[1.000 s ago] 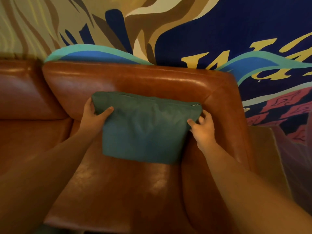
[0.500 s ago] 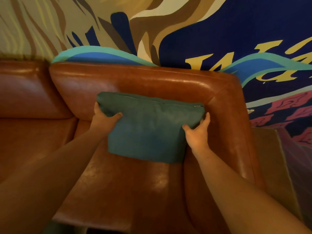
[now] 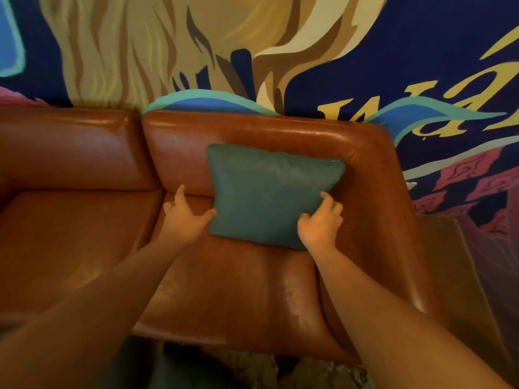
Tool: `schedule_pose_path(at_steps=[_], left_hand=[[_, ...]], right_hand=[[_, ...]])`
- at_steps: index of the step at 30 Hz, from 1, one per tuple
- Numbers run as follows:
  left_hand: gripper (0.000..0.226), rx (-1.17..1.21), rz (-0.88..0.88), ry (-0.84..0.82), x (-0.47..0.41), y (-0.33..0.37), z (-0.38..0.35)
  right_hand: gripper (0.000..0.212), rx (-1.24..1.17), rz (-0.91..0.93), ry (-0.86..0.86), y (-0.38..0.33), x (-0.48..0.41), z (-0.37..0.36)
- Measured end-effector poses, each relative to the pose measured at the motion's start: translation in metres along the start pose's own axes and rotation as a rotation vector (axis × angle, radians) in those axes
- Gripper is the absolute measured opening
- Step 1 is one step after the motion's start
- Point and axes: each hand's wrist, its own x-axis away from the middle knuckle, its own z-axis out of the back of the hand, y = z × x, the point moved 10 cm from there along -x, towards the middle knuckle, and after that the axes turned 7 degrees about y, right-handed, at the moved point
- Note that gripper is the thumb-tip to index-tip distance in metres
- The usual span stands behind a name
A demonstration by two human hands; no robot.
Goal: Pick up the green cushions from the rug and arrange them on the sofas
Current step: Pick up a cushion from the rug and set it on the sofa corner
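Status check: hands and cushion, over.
Copy: left grip open, thumb on green cushion edge; right grip holds its lower corner. Cushion leans on sofa backrest. Nothing blocking.

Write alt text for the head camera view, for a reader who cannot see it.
A green cushion leans against the backrest of a brown leather sofa, by its right armrest. The left hand, fingers spread, touches its lower left edge; the right hand rests on its lower right corner.

Armrest (image 3: 393,220) blocks right of cushion (image 3: 269,192); seat (image 3: 70,248) left free.
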Motion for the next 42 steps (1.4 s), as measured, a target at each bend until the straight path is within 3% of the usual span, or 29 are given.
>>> schedule_pose_path(at_steps=[7,14,28,42], left_hand=[[0.105,-0.029,-0.093,-0.025,0.11,-0.04,0.061],[0.103,-0.04,-0.077,-0.027,0.19,-0.076,0.117],[0.102,0.019,-0.021,-0.016,0.287,-0.126,0.121],[0.103,-0.027,0.087,-0.071,0.347,-0.275,0.15]], right_hand=[[0.062,0.077,0.12,-0.14,-0.019,0.126,0.017],[0.064,0.055,0.184,-0.184,-0.037,0.213,0.048],[0.064,0.085,0.325,-0.343,-0.016,0.3,0.049],[0.062,0.15,0.263,-0.505,0.034,0.439,-0.018]])
